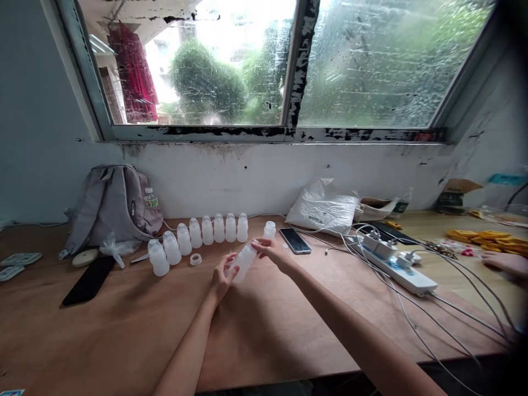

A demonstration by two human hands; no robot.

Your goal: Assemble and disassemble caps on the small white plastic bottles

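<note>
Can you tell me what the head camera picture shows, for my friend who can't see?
Two hands, left hand and right hand, hold a small white bottle over a wooden table. Behind it curves a row of bottles, near a grey backpack.

I stretched both arms forward, my left hand cupped low, my right hand pinching above it.
</note>
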